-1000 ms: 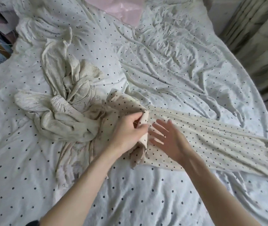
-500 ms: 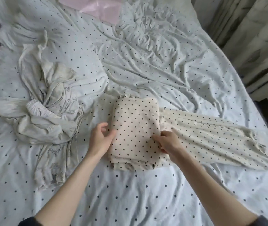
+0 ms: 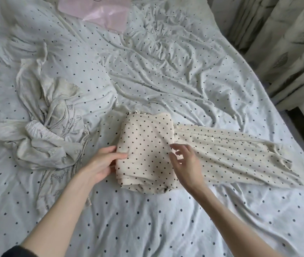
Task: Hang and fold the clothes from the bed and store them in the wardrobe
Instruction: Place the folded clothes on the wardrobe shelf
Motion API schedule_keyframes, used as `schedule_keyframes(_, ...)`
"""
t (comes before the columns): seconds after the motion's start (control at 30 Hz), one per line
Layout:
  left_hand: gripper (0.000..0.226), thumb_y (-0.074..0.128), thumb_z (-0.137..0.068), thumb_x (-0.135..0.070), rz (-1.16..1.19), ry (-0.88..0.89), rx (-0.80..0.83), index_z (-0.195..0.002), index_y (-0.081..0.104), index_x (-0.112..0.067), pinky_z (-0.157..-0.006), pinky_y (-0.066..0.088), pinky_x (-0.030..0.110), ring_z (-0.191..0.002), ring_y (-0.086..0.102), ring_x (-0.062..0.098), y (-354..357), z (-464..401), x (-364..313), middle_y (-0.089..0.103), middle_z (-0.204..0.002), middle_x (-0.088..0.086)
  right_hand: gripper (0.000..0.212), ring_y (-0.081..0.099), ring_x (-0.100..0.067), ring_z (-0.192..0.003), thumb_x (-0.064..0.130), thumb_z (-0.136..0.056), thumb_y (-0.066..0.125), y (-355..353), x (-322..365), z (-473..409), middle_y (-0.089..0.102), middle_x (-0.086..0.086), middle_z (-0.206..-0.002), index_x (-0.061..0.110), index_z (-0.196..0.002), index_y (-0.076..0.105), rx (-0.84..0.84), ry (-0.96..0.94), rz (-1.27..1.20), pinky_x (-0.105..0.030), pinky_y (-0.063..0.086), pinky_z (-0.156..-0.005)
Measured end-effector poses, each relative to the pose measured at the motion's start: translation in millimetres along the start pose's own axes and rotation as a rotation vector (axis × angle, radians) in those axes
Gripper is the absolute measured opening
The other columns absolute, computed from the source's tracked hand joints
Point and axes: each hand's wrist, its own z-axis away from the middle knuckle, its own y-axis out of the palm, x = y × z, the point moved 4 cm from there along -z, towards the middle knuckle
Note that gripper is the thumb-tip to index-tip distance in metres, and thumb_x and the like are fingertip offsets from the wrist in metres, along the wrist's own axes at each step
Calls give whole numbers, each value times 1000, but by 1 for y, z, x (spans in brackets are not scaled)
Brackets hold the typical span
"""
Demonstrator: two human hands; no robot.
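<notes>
1. The left hand (image 3: 102, 163) lies at the left edge of the folded part of the dress (image 3: 144, 145). Its thumb rests on top of the cloth and the fingers tuck in at the side, so it holds that edge lightly.
2. The right hand (image 3: 183, 160) hangs over the right edge of the fold with its fingers spread and loosely bent. It holds nothing; whether the fingertips touch the cloth I cannot tell.
3. The dress is cream with small dark dots. Its left half is folded into a thick, roughly square pack between the two hands, and the rest trails flat to the right across the bed (image 3: 147, 219), reaching near the bed's right side.
4. The pack sits about in the middle of the bed, on a pale sheet that also has dark dots and many creases.
5. Left of the left hand, just beside it, lies a crumpled pile (image 3: 49, 130) of pale grey-green clothes with a faint print, unfolded and twisted.
6. At the far end of the bed lies a pink bag (image 3: 99, 12), shiny and flat, well apart from the dress.
7. Curtains (image 3: 286, 43) with a leaf pattern hang along the right side of the bed.
8. A dark sleeve shows at the left forearm near the lower edge.
</notes>
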Motion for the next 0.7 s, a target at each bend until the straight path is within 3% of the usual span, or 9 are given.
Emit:
schedule_keyframes(0.07, 28, 63, -79, 8, -42, 50, 32, -102, 65, -8, -75, 49, 33, -85, 65, 20, 10, 12, -17, 70, -96, 10, 31, 57, -6, -105, 29, -96, 50, 7, 4, 2, 58, 8, -124, 20, -125, 58, 236, 47, -144, -29, 50, -91)
schedule_keyframes(0.13, 30, 63, -80, 8, -120, 133, 73, -99, 64, -15, -73, 50, 31, -86, 65, 18, 27, 23, -35, 71, -95, 5, 41, 53, -6, -114, 39, -97, 45, 8, 1, 5, 51, 7, -135, 23, -135, 49, 414, 200, -332, -32, 49, -96)
schedule_keyframes(0.27, 41, 64, -79, 7, -342, 334, 144, -86, 57, -32, -61, 46, 8, -72, 63, -10, 93, 36, -59, 68, -74, -24, 57, 50, -15, -119, 57, -92, 35, -21, -20, 2, 43, 10, -135, 31, -142, 35, 477, 472, -774, -39, 53, -84)
schedule_keyframes(0.33, 40, 66, -79, 2, -488, 397, 183, -99, 59, -32, -65, 49, 9, -73, 63, -9, 138, 38, -58, 66, -77, -25, 59, 54, -16, -112, 63, -89, 28, -44, -35, -2, 47, 12, -129, 36, -141, 35, 483, 522, -907, -38, 55, -74)
schedule_keyframes(0.4, 52, 65, -83, -7, -558, 383, 278, -130, 51, -24, -72, 54, 22, -74, 65, 4, 179, 37, -48, 65, -87, -13, 59, 62, -18, -101, 64, -89, 27, -65, -50, -9, 58, 5, -121, 31, -133, 46, 449, 544, -983, -41, 53, -79)
schedule_keyframes(0.5, 57, 63, -89, -19, -587, 258, 368, -141, 39, -23, -63, 55, 24, -67, 61, 9, 216, 28, -26, 61, -94, -4, 56, 61, -25, -109, 55, -96, 32, -94, -75, -15, 64, -9, -121, 15, -128, 54, 354, 551, -801, -44, 43, -101)
schedule_keyframes(0.6, 47, 62, -89, -21, -678, 302, 42, -133, 47, -18, -77, 49, 26, -88, 59, 13, 198, 6, -19, 59, -104, -2, 34, 59, -28, -110, 35, -98, 44, -109, -89, -16, 60, -13, -126, 15, -124, 54, 193, 534, -465, -44, 46, -97)
schedule_keyframes(0.67, 42, 62, -88, -18, -638, 316, -188, -128, 50, -13, -79, 40, 24, -91, 54, 15, 175, -6, -14, 56, -97, -2, 38, 57, -26, -108, 29, -98, 44, -113, -95, -16, 54, -12, -132, 16, -133, 47, 71, 502, -341, -38, 46, -94)
schedule_keyframes(0.7, 40, 63, -87, -18, -595, 278, -224, -124, 51, -12, -80, 40, 25, -91, 54, 15, 170, -12, -9, 56, -92, -5, 42, 55, -23, -110, 29, -97, 45, -117, -98, -17, 52, -11, -134, 15, -137, 43, -5, 456, -246, -35, 44, -97)
